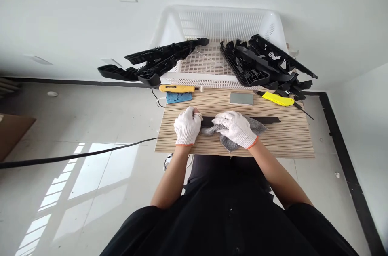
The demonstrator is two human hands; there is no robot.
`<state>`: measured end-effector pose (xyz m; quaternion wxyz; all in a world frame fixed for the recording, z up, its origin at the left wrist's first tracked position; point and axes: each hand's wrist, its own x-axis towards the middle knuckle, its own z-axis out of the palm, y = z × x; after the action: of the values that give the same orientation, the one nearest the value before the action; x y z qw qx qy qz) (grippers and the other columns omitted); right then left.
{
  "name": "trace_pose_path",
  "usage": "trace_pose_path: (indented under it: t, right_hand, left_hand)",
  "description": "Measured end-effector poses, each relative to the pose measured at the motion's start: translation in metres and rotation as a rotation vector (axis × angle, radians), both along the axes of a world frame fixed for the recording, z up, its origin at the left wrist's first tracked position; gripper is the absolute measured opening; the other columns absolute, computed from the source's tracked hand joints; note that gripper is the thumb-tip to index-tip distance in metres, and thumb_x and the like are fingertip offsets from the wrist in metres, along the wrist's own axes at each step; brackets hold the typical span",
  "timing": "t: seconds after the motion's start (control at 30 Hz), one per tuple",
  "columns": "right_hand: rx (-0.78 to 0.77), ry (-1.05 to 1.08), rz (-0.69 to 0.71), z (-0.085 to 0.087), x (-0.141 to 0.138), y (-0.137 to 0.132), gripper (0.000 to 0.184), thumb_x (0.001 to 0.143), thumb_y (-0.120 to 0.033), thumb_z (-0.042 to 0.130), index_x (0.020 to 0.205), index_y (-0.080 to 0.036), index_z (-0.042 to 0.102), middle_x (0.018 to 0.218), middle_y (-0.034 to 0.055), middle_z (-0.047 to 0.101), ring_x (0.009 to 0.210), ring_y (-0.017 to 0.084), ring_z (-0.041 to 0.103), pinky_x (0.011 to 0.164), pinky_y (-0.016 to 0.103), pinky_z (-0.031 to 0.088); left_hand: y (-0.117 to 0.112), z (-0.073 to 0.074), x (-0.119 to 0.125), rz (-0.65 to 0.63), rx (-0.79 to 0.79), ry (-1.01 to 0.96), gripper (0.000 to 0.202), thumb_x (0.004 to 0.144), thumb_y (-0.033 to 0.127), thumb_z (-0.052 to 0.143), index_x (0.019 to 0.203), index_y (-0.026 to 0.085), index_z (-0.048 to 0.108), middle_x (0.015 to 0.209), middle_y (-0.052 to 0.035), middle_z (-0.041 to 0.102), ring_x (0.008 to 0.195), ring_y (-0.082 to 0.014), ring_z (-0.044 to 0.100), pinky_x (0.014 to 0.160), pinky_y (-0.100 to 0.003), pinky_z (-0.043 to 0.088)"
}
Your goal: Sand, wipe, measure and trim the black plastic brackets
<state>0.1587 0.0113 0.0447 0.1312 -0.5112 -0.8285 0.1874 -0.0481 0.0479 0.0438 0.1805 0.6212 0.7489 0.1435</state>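
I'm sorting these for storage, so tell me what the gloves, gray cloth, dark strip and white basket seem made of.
Gloves: matte knit, perhaps cotton; the cuffs look ribbed.
Gray cloth: soft, dull fabric, fiber unclear; it folds and looks mottled.
Dark strip: probably matte plastic, though coated metal is possible; little shine shows.
White basket: likely molded plastic, smooth; slotted walls suggest it.

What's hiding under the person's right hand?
A crumpled grey cloth pokes out from under the gloved right hand, and a long black piece shows on both sides. The hand covers part of both, so what's directly beneath the palm can't be seen.
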Motion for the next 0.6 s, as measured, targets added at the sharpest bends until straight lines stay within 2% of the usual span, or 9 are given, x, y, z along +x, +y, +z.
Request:
trace_pose_path:
  t: [0.1, 0.2, 0.27, 0.37, 0.5, 0.6]
  right_hand:
    - [0.018, -0.01, -0.008, -0.005, 0.04, -0.013, 0.045, 0.094, -0.021, 0.078, 0.136, -0.034, 0.08, 0.141, 0.001, 0.077, 0.124, 0.027, 0.069, 0.107, 0.045, 0.055]
    - [0.042, -0.05, -0.147, -0.009, 0.095, -0.036, 0.046, 0.091, -0.014, 0.074, 0.133, -0.032, 0.082, 0.137, 0.0025, 0.079, 0.119, 0.029, 0.073, 0.106, 0.05, 0.058]
    - [0.042, -0.005, -0.219, -0.009, 0.128, -0.052, 0.041, 0.093, -0.016, 0.07, 0.129, -0.029, 0.083, 0.133, 0.0041, 0.081, 0.12, 0.029, 0.075, 0.11, 0.049, 0.057]
    - [0.004, 0.109, -0.317, -0.008, 0.165, -0.071, 0.039, 0.094, -0.019, 0.065, 0.125, -0.031, 0.085, 0.131, 0.003, 0.081, 0.123, 0.028, 0.076, 0.115, 0.047, 0.057]
    - [-0.04, 0.151, -0.474, -0.01, 0.188, -0.083, 0.046, 0.087, -0.019, 0.061, 0.123, -0.034, 0.086, 0.132, 0.0023, 0.08, 0.125, 0.031, 0.075, 0.116, 0.05, 0.057]
    - [-0.052, 0.053, -0.623, -0.013, 0.186, -0.084, 0.047, 0.084, -0.02, 0.06, 0.12, -0.032, 0.087, 0.118, 0.006, 0.083, 0.11, 0.033, 0.078, 0.103, 0.051, 0.062]
  left_hand:
    - [0.004, -0.001, -0.008, -0.004, -0.017, -0.058, 0.025, 0.099, 0.037, 0.049, 0.087, 0.028, 0.069, 0.088, -0.0049, 0.079, 0.093, -0.0297, 0.071, 0.076, -0.035, 0.037]
    - [0.007, -0.003, -0.013, 0.0, -0.016, -0.086, 0.024, 0.098, 0.036, 0.05, 0.086, 0.028, 0.07, 0.086, -0.0041, 0.078, 0.092, -0.0289, 0.071, 0.077, -0.034, 0.039]
    - [0.008, -0.004, -0.014, -0.002, -0.012, -0.093, 0.024, 0.098, 0.037, 0.05, 0.086, 0.028, 0.07, 0.085, -0.0039, 0.078, 0.091, -0.0287, 0.071, 0.077, -0.034, 0.039]
    - [0.008, -0.003, -0.015, -0.004, -0.01, -0.103, 0.024, 0.097, 0.037, 0.05, 0.085, 0.028, 0.069, 0.085, -0.004, 0.078, 0.091, -0.0287, 0.071, 0.077, -0.034, 0.039]
    - [0.009, -0.002, -0.016, 0.003, -0.023, -0.09, 0.023, 0.096, 0.037, 0.051, 0.085, 0.028, 0.069, 0.084, -0.0049, 0.077, 0.092, -0.0297, 0.071, 0.078, -0.035, 0.039]
    - [0.008, -0.001, -0.016, 0.008, -0.017, -0.082, 0.025, 0.097, 0.038, 0.05, 0.084, 0.028, 0.069, 0.084, -0.005, 0.078, 0.093, -0.0304, 0.072, 0.078, -0.036, 0.039]
